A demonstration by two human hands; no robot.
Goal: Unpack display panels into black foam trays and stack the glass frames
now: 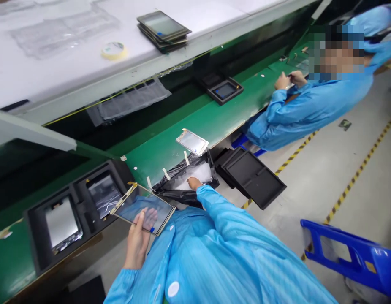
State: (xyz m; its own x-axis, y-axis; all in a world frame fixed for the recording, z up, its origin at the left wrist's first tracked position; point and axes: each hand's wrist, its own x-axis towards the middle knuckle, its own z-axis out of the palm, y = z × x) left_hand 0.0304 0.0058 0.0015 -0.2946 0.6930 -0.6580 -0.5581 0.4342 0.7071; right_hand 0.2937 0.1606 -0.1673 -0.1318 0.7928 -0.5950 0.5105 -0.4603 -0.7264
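My left hand (141,236) grips a clear glass touch panel (147,209) by its near edge, thumb on top and fingers showing through the glass. The panel has gold-coloured edge strips and a small blue tab. My right hand (194,183) is over the mouth of a black plastic bag (179,196) taped to the bench edge, its fingers curled beside whitish film (203,172) inside. What those fingers hold, if anything, I cannot make out. Just beyond the bag, a flat screen part (192,141) lies on the green bench.
A black foam tray (84,190) with two screen parts stands at left. Black trays (255,177) are stacked right of the bag. The upper shelf (81,76) bears stacked panels (164,27) and a tape roll (114,50). A co-worker (309,105) sits at right; a blue stool (350,257) stands nearby.
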